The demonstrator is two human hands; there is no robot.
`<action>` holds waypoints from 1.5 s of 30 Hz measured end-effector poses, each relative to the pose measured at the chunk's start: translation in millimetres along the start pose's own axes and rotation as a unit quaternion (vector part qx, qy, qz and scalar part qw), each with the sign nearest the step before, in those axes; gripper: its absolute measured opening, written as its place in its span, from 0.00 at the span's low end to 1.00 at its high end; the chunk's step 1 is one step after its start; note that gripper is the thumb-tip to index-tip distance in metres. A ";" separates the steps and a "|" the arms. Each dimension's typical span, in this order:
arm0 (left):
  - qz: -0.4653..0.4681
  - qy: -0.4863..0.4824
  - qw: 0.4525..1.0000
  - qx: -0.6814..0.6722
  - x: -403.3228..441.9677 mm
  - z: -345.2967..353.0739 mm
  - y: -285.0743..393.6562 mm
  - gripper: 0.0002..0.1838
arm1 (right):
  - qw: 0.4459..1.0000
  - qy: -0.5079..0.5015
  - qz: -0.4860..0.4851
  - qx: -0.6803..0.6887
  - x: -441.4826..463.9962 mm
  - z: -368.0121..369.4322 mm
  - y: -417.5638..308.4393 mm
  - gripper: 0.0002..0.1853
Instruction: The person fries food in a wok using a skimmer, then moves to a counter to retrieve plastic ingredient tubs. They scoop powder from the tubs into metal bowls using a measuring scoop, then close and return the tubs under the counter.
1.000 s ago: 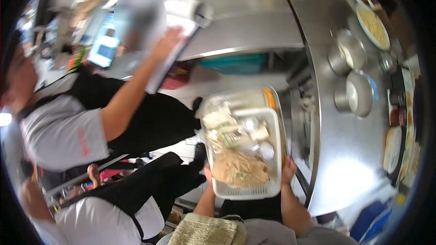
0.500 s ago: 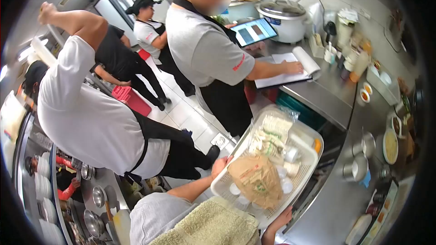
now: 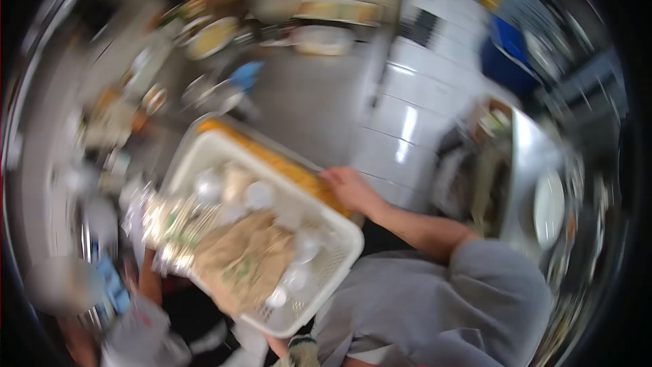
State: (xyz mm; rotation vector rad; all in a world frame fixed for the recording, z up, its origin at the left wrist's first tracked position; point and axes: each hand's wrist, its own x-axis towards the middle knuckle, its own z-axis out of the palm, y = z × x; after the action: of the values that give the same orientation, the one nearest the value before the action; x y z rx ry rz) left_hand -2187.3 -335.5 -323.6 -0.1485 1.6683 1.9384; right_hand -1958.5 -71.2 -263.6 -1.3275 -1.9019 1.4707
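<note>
The white basket (image 3: 339,256) is in front of the person's body, tilted in the view, and it sits upon a lower tray (image 3: 178,156). The right hand (image 3: 345,189) is closed around the edge of this lower tray, at its long side, next to a yellow-orange thing (image 3: 285,166) which shows between the tray and the basket. The left hand (image 3: 277,345) is at the near end of the basket, mostly hidden under it, so I cannot tell how its fingers are placed.

Inside the basket lies a crumpled brown paper bag (image 3: 244,258). Around it there are white round pieces (image 3: 259,195), maybe lids or small cups; the blur does not let me tell. Beside the bag, pale items in clear plastic (image 3: 173,228) reach over the basket's side.

Beyond the basket is a metal surface (image 3: 305,95), with an oval dish (image 3: 212,37) of yellowish food and a blue item (image 3: 246,75) near metal pots (image 3: 221,98). At the lower left another person (image 3: 139,340) stands close.
</note>
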 end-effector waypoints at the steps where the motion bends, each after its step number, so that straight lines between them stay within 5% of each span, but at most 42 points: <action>1: 0.009 -0.026 0.999 0.023 -3.9 11.2 2.8 0.15 | 1.000 0.022 -0.017 0.001 -19.3 -14.9 4.7 0.21; 6: 0.048 -0.151 0.982 0.100 -51.0 67.0 7.2 0.15 | 0.989 0.108 -0.021 0.094 -145.1 -83.0 62.1 0.22; 8: 0.000 -0.159 0.981 0.111 1.2 86.3 50.1 0.15 | 0.988 0.140 0.020 0.062 -98.4 -68.8 -15.3 0.22; 16: -0.050 -0.229 0.955 0.184 -64.2 103.3 37.6 0.16 | 0.926 0.298 0.111 0.201 -150.4 -106.5 54.8 0.21; 20: 0.023 -0.310 0.932 0.186 -45.9 156.4 -7.3 0.12 | 0.912 0.355 0.111 0.173 -153.9 -113.1 100.9 0.21; 22: 0.123 -0.328 0.875 0.334 -23.2 164.9 -33.3 0.14 | 0.918 0.343 0.104 0.166 -149.0 -116.4 122.3 0.22; 25: 0.144 -0.287 0.857 0.404 6.7 170.3 -72.0 0.17 | 0.923 0.333 0.105 0.164 -128.2 -121.8 135.2 0.22; 33: 0.126 -0.193 0.891 0.391 -16.3 180.0 -93.4 0.17 | 0.967 0.228 0.087 0.075 -12.5 -177.1 165.7 0.23; 37: 0.145 -0.194 0.902 0.359 -24.8 172.3 -136.8 0.14 | 0.992 0.090 0.080 0.036 61.3 -212.3 176.4 0.22; 40: 0.085 -0.256 0.851 0.451 -45.7 195.4 -101.8 0.15 | 0.989 0.038 0.065 0.127 123.0 -229.9 212.7 0.19; 42: -0.084 -0.292 0.873 0.382 -53.4 219.3 -64.7 0.17 | 0.974 0.072 0.109 0.184 139.4 -225.6 171.7 0.17; 45: -0.103 -0.275 0.880 0.373 -38.3 226.6 -75.8 0.18 | 0.967 -0.095 0.118 0.207 177.0 -245.4 164.5 0.17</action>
State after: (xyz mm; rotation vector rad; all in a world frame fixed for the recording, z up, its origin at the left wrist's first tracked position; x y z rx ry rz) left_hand -2056.2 -132.1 -324.4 0.4616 1.7643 0.9393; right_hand -1782.8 208.4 -361.2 -1.2776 -1.4571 2.0434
